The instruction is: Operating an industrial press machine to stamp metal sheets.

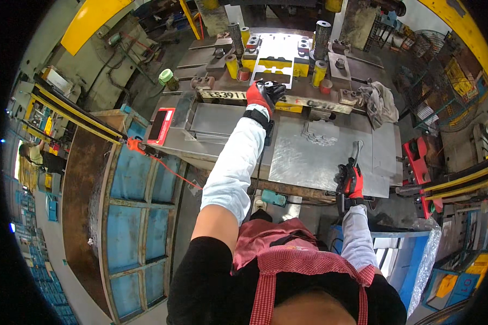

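Sheet-metal blank (274, 67), flat and pale with cutouts, lies far out on the press die between yellow posts (232, 65), and my left hand (263, 95) in its red-and-black glove reaches to its near edge, fingers curled onto it. My right hand (351, 180) is clenched around a metal hook tool (355, 151) over the near steel table (309, 157), right of a small stack of stamped pieces (319, 134).

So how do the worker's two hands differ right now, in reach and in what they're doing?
The left hand is stretched far forward to the press die, at the front edge of the flat metal plate there; the right hand stays close to the body at the near edge of the steel table. The left hand touches sheet metal, while the right hand grips a thin hooked metal tool. Both wear red-and-black gloves and white sleeves.
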Action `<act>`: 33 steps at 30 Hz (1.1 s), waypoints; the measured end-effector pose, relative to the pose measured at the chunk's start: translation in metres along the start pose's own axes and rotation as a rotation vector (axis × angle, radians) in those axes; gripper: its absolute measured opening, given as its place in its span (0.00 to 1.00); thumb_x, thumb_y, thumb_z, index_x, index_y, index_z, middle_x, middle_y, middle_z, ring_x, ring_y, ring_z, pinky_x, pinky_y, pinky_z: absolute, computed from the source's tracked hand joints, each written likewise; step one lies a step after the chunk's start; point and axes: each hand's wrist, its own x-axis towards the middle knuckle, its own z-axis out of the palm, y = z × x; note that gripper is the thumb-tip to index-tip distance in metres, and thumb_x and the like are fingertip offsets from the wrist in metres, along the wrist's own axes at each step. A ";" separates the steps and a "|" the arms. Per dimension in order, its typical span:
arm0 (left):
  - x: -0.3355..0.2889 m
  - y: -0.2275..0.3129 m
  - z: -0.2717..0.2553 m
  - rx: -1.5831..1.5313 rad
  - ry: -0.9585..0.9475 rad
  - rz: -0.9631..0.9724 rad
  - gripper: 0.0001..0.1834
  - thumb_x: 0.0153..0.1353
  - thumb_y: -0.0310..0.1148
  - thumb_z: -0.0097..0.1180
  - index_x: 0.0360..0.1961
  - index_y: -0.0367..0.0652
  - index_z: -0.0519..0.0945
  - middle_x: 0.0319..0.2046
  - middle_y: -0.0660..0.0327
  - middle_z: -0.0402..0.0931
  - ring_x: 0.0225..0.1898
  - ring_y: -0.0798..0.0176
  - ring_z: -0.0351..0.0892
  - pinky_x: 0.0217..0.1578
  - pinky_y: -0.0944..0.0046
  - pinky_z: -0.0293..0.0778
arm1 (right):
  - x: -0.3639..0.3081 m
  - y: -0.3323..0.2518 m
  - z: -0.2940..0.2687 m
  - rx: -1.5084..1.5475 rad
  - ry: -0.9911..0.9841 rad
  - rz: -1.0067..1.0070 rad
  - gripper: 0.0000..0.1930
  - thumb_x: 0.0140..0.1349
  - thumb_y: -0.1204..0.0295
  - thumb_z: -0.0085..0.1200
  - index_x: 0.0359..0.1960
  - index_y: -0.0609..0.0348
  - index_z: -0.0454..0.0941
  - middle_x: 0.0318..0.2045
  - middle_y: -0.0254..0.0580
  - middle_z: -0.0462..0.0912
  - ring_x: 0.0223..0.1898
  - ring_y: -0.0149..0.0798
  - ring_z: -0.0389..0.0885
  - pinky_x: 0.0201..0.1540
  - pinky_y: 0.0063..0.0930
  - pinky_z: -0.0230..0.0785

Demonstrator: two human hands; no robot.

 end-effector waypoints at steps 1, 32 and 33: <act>0.000 0.000 0.000 -0.002 0.019 0.006 0.22 0.61 0.42 0.33 0.36 0.30 0.69 0.38 0.42 0.72 0.40 0.41 0.73 0.45 0.46 0.69 | 0.000 0.000 0.000 -0.006 0.003 -0.003 0.14 0.55 0.63 0.50 0.38 0.58 0.67 0.25 0.43 0.75 0.18 0.40 0.72 0.20 0.36 0.68; 0.018 0.001 -0.020 -0.106 -0.170 -0.130 0.20 0.60 0.33 0.36 0.52 0.34 0.62 0.42 0.42 0.69 0.40 0.41 0.72 0.41 0.51 0.71 | 0.000 -0.001 0.001 0.074 -0.041 0.019 0.20 0.56 0.70 0.47 0.52 0.47 0.61 0.25 0.45 0.74 0.17 0.38 0.70 0.18 0.35 0.66; 0.012 0.002 -0.013 -0.036 -0.078 -0.124 0.20 0.60 0.33 0.35 0.51 0.34 0.63 0.42 0.42 0.69 0.40 0.40 0.72 0.41 0.51 0.71 | 0.001 -0.001 0.000 0.066 -0.035 0.013 0.21 0.56 0.70 0.47 0.53 0.47 0.60 0.26 0.45 0.74 0.17 0.38 0.70 0.18 0.35 0.67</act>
